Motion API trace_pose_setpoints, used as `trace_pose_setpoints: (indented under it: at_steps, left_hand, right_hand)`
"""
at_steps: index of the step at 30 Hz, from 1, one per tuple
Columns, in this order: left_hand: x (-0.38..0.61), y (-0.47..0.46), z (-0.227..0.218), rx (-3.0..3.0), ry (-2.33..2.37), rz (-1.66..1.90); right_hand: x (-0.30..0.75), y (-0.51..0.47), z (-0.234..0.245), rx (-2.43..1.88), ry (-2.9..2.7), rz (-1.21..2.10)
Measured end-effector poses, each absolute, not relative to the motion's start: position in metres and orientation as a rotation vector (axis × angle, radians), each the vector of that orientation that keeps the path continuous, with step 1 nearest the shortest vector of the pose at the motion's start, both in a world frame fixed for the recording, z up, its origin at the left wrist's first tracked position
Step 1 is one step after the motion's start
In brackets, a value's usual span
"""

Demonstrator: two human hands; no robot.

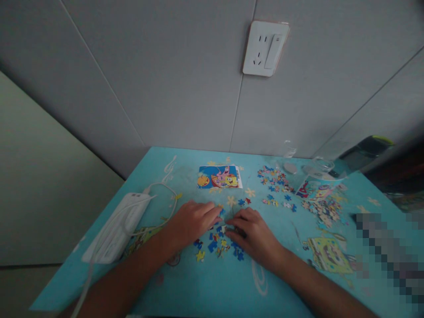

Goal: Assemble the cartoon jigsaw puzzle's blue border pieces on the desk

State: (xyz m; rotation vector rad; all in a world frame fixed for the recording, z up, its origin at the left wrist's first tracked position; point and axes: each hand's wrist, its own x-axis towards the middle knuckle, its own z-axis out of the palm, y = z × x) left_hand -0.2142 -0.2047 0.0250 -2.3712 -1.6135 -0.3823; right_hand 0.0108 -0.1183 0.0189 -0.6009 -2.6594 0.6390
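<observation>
My left hand [190,223] and my right hand [253,234] rest close together on a turquoise table [205,287], fingertips almost meeting over a small cluster of blue and yellow puzzle pieces [217,243]. The fingers of both hands are curled and pinched down onto pieces between them; which piece each holds is too small to make out. Just beyond the hands lies a small printed cartoon picture card [219,176]. More loose puzzle pieces [276,183] are scattered at the back right of the table.
A white power strip [117,227] with its cable lies at the table's left edge. A clear plastic tube with a cartoon label [314,183] lies on its side at right, pieces spilled beside it. A wall socket [265,48] is mounted on the grey wall. A blurred patch covers the right edge.
</observation>
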Motion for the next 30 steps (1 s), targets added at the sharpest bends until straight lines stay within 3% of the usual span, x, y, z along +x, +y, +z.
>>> trace_pose_setpoints:
  at_steps: [7, 15, 30]
  left_hand:
    - [-0.216, -0.203, 0.023, -2.382, -1.669, -0.346]
    - [-0.216, -0.202, 0.023, -2.379, -1.682, -0.379]
    - [-0.249, -0.192, 0.019, -2.155, -2.102, -0.165]
  right_hand:
    - [0.01, -0.117, 0.019, -0.616, -2.661, 0.666]
    - [0.016, -0.11, 0.026, -0.66, -2.494, 0.915]
    - [0.029, -0.086, 0.024, -0.836, -2.413, 0.757]
